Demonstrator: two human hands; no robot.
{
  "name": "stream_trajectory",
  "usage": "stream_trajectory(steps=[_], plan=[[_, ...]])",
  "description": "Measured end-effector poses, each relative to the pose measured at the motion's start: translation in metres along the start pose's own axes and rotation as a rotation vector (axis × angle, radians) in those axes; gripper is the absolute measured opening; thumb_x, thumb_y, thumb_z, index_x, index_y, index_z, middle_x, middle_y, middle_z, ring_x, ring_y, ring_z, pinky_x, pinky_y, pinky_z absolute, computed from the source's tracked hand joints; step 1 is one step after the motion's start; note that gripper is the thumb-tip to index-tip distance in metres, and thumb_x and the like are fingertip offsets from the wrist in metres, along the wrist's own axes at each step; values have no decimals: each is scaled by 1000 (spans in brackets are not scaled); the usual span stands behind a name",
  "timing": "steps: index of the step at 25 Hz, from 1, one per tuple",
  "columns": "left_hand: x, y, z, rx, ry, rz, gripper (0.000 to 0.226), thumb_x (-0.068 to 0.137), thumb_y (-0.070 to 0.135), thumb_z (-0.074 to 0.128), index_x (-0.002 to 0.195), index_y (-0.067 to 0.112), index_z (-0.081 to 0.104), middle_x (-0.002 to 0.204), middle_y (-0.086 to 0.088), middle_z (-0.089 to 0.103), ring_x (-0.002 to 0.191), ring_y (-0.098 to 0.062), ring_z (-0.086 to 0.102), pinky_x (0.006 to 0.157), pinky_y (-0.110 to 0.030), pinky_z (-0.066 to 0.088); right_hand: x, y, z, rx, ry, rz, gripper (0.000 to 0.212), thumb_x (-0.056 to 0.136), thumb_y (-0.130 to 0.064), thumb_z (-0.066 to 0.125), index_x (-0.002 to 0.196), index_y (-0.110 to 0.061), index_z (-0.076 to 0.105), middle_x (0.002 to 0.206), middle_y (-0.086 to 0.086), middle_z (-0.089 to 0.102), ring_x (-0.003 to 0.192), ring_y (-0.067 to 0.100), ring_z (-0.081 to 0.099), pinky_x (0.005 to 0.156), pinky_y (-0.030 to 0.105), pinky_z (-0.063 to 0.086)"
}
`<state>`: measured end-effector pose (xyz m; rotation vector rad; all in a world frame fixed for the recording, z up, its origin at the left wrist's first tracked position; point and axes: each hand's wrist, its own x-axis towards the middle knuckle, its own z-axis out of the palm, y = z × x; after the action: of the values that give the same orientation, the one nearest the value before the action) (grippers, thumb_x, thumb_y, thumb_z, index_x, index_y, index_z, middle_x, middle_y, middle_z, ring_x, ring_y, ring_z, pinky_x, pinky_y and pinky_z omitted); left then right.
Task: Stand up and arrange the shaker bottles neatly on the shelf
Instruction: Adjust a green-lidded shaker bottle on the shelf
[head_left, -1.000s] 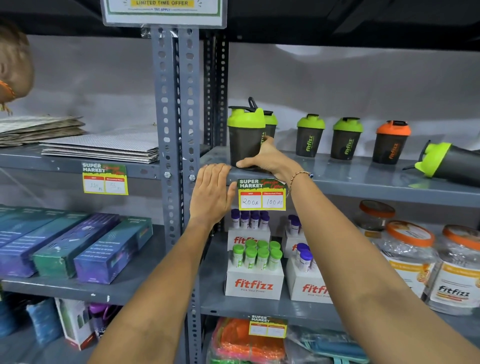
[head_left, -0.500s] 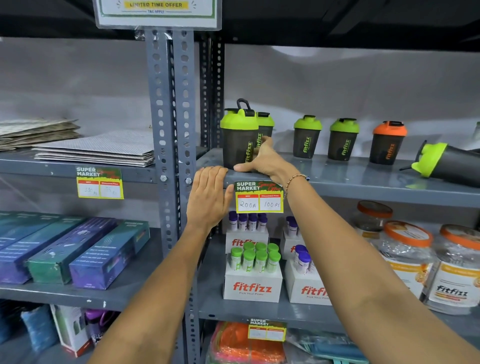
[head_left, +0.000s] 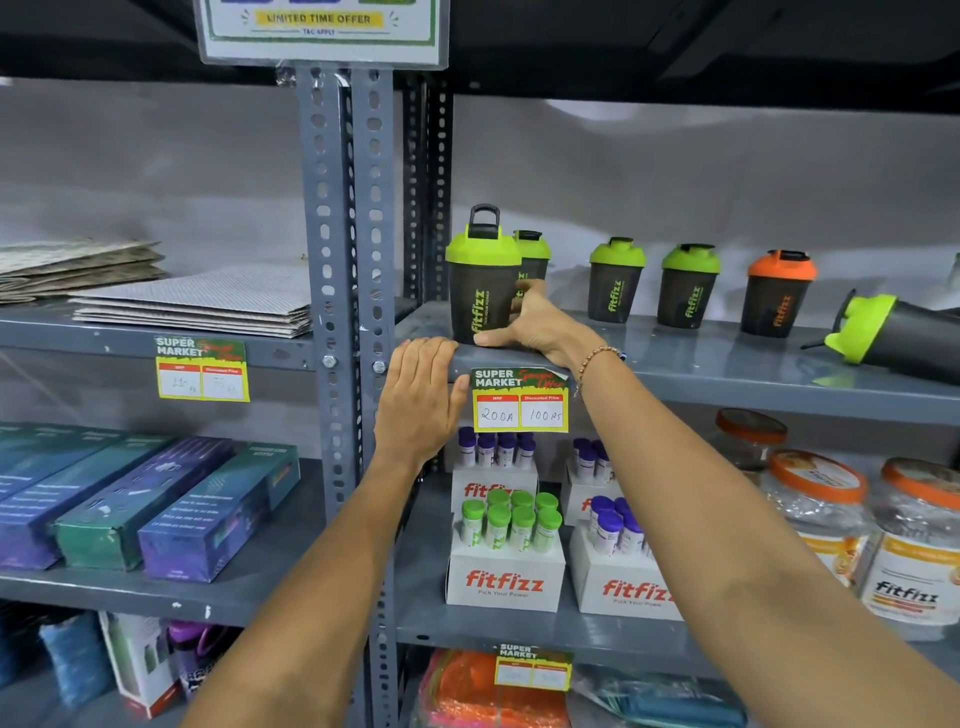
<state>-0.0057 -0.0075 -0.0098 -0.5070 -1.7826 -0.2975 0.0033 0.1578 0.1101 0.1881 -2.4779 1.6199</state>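
Head view: R hand (head_left: 540, 327) fingers wrapped round front shaker (head_left: 480, 291), upright at shelf (head_left: 727, 374) edge, 12 o'clock. L hand (head_left: 421, 400) flat, fingers loose on the lip. Tipped shaker (head_left: 893, 332) at 3 o'clock.

At the shelf's (head_left: 727, 364) front left corner, the right hand (head_left: 535, 322) grips an upright green-lidded shaker (head_left: 480, 291). The left hand (head_left: 421, 400) lies flat on the front edge beside it. Toward the right edge, another green-lidded shaker (head_left: 893, 332) lies on its side.
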Motion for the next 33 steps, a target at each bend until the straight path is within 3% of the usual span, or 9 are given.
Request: stream_trajectory(steps=[2,6,16,25,29,31,33], plan=[[1,0,0,5,-9,-7,42,98,34,35,120,2,53,117,-15,58,112,-30,49,107,-43,32,1,1,-1,8,-17,-1,102,65,-6,85,141,-11,16,113,6,57,113,25,58,98,45,51],[1,1,-1,-1,-19,-15,43,98,34,35,120,2,54,117,-14,59,112,-30,48,107,-43,32,4,5,-3,120,-22,-3,101,72,5,77,148,-12,13,133,14,56,121,27,56,101,48,49],[0,3,-2,-20,-6,-30,42,98,33,34,121,3,51,119,-14,58,115,-30,47,109,-43,30,6,4,0,-3,-26,-9,94,79,-5,75,148,-9,11,148,11,42,133,24,45,109,44,41],[2,9,-11,-57,-68,-72,42,98,33,36,120,3,54,119,-13,59,114,-30,50,110,-42,29,-3,-3,2,-76,-62,31,78,86,-6,66,145,-5,14,148,11,43,137,23,41,113,42,37],[7,19,-19,-144,-49,-151,37,96,29,39,117,6,58,118,-8,61,114,-26,52,113,-41,27,-13,-2,-2,-33,-14,-11,94,84,-6,70,150,-8,3,155,10,32,141,26,34,112,44,36],[8,32,-19,-141,-34,-131,36,96,28,38,115,8,60,117,-6,63,113,-24,54,113,-42,26,-24,2,-9,25,33,-62,90,86,-4,66,152,-10,4,155,12,29,141,27,32,111,41,37],[10,48,-16,-134,-32,-134,37,96,29,37,115,8,61,117,-6,64,112,-26,55,114,-44,25,-41,9,-21,84,84,-109,76,89,-3,61,150,-11,15,153,13,33,139,28,36,108,39,40]])
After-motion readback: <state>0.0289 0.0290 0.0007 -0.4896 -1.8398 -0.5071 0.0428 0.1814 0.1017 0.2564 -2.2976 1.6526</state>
